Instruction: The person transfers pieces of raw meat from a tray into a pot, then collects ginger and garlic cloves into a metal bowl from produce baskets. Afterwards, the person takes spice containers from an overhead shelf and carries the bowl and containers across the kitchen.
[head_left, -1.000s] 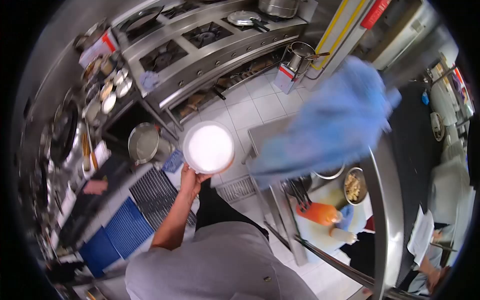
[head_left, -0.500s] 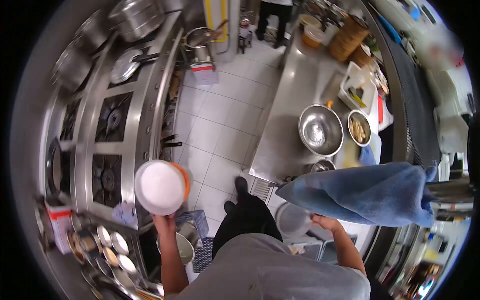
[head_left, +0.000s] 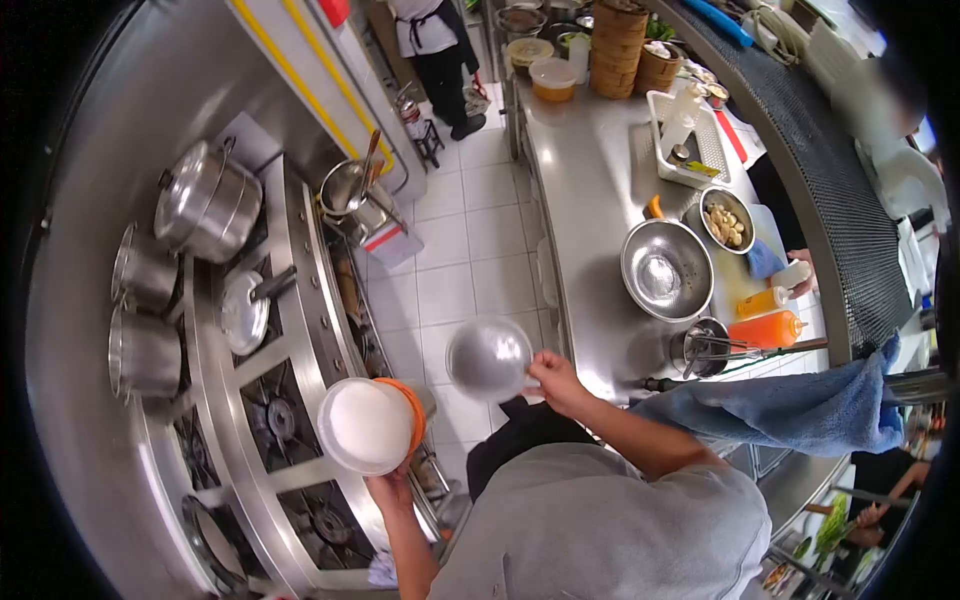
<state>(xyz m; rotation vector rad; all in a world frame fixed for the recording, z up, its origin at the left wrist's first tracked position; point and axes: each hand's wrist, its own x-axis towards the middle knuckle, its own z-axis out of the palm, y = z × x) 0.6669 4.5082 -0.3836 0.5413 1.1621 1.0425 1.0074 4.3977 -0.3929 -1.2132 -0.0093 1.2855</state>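
Note:
My left hand [head_left: 390, 487] grips a round white tub [head_left: 345, 458] from below, beside the stove. White contents [head_left: 372, 427] fill its top; whether they are powder or grains I cannot tell. An orange rim [head_left: 415, 405] shows along the tub's right side, partly hidden behind it. Over the floor in front of me, my right hand [head_left: 557, 381] pinches the edge of a translucent round lid [head_left: 487, 357], which is slightly blurred. Tub and lid are apart.
On the left, the stove [head_left: 262, 365] carries steel pots [head_left: 210, 200] and a lidded pan [head_left: 245, 312]. The steel counter [head_left: 585, 170] holds a bowl [head_left: 668, 268], a white basket [head_left: 690, 140] and sauce bottles [head_left: 765, 328]. A blue towel [head_left: 790, 412] hangs at right. Another person [head_left: 435, 50] stands ahead.
My right hand has brought the lid up and left from beside the counter, closer to the tub. My view has turned, and the tub stays in my left hand.

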